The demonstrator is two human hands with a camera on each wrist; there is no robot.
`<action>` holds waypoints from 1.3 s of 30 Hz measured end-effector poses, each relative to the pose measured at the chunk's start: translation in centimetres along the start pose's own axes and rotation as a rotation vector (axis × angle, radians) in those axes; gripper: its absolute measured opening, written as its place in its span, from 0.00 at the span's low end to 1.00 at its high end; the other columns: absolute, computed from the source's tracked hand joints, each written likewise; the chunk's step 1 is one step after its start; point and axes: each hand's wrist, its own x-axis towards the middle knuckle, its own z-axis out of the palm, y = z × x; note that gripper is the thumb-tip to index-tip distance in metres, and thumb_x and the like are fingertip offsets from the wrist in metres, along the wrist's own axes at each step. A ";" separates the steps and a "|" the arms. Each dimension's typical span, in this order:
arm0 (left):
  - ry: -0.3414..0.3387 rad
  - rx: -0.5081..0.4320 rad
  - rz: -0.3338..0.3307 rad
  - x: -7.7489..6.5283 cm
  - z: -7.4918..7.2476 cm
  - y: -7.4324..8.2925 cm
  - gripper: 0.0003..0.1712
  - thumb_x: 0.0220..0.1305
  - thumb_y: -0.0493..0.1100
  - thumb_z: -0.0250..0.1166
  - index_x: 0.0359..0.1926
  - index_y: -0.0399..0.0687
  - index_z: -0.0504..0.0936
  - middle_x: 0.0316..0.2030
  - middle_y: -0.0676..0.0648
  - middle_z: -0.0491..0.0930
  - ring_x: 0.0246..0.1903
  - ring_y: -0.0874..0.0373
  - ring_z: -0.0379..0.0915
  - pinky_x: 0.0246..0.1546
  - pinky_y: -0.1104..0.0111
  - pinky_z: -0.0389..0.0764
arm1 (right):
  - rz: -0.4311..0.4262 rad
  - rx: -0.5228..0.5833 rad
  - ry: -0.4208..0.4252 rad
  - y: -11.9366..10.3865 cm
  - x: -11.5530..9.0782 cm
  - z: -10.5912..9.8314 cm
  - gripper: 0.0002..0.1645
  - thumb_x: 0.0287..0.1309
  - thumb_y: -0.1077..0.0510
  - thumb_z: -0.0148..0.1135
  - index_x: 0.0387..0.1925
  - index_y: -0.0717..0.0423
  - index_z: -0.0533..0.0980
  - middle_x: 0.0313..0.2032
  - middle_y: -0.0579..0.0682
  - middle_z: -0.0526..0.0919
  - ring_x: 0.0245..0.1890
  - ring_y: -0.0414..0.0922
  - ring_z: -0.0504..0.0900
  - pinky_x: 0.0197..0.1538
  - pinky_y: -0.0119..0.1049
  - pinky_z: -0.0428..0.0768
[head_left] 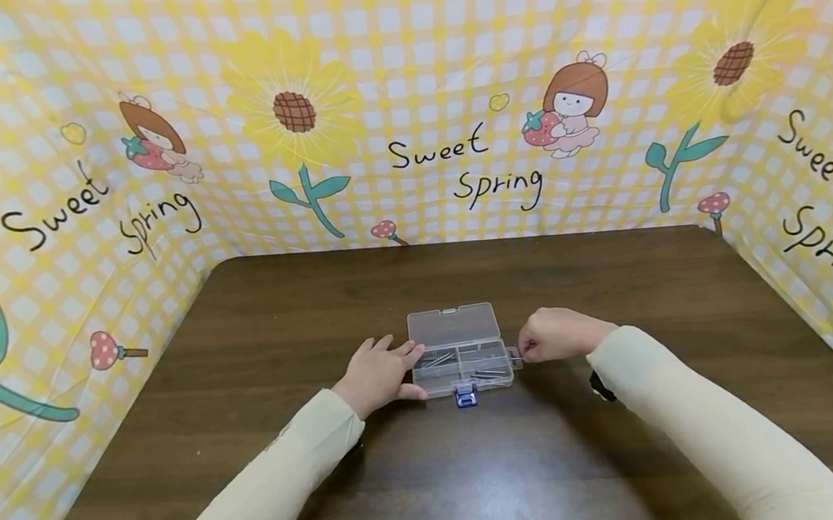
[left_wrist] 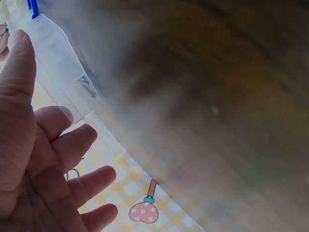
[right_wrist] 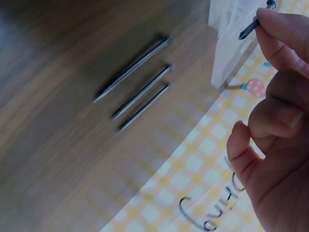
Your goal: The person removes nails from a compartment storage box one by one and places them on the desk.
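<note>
A clear plastic compartment box (head_left: 461,370) sits on the table with its lid (head_left: 453,326) tipped back and its blue latch (head_left: 466,396) at the front. Metal nails (head_left: 437,360) lie in its left and front-right compartments. My left hand (head_left: 380,372) rests at the box's left end, fingers extended, thumb by the front corner. At the right end, my right hand (head_left: 559,334) pinches a nail (right_wrist: 249,29) between thumb and forefinger, its dark point sticking out. The other right fingers are curled toward the palm.
Three loose nails (right_wrist: 142,92) lie side by side on the wooden table (head_left: 475,472) in the right wrist view. A yellow checked cloth (head_left: 398,69) with flower prints walls the table's back and sides.
</note>
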 end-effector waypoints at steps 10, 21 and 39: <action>0.025 0.027 -0.004 -0.1 0.3 -0.1 0.46 0.55 0.69 0.58 0.69 0.51 0.66 0.65 0.48 0.68 0.62 0.40 0.65 0.61 0.50 0.63 | 0.065 0.031 0.003 1.8 -3.0 0.0 0.08 0.55 0.65 0.61 0.23 0.53 0.81 0.23 0.39 0.79 0.22 0.33 0.70 0.30 0.32 0.74; 0.037 0.050 -0.003 0.0 0.4 -0.1 0.46 0.55 0.70 0.57 0.69 0.52 0.67 0.65 0.49 0.68 0.60 0.42 0.67 0.59 0.52 0.66 | 0.105 0.028 0.008 2.6 -4.0 1.1 0.07 0.56 0.64 0.62 0.25 0.52 0.81 0.27 0.41 0.82 0.26 0.35 0.76 0.33 0.37 0.78; 0.050 0.043 0.005 -0.1 0.6 -0.1 0.45 0.55 0.70 0.57 0.69 0.52 0.67 0.65 0.49 0.69 0.58 0.43 0.70 0.56 0.53 0.70 | 0.089 -0.011 0.054 2.7 -3.7 2.9 0.09 0.53 0.63 0.64 0.20 0.50 0.79 0.21 0.36 0.76 0.21 0.32 0.68 0.28 0.33 0.72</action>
